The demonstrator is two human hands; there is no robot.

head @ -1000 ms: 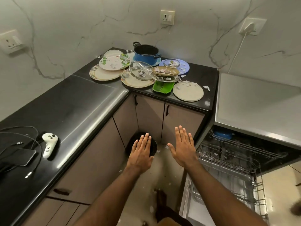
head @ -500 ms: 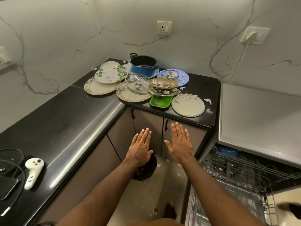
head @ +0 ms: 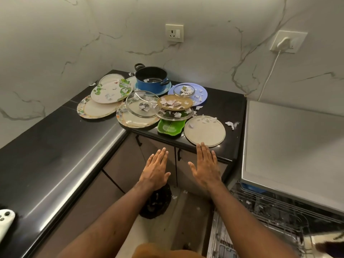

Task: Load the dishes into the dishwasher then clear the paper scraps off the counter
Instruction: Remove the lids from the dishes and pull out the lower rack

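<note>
Little of the task is judged done, since the scrap-strewn dishes (head: 147, 101) are all seen piled on the counter (head: 223, 108), well apart from the open dishwasher's rack (head: 270, 216), while the left hand (head: 155, 170) and right hand (head: 205, 166) are held flat, spread and empty below the counter edge.
</note>
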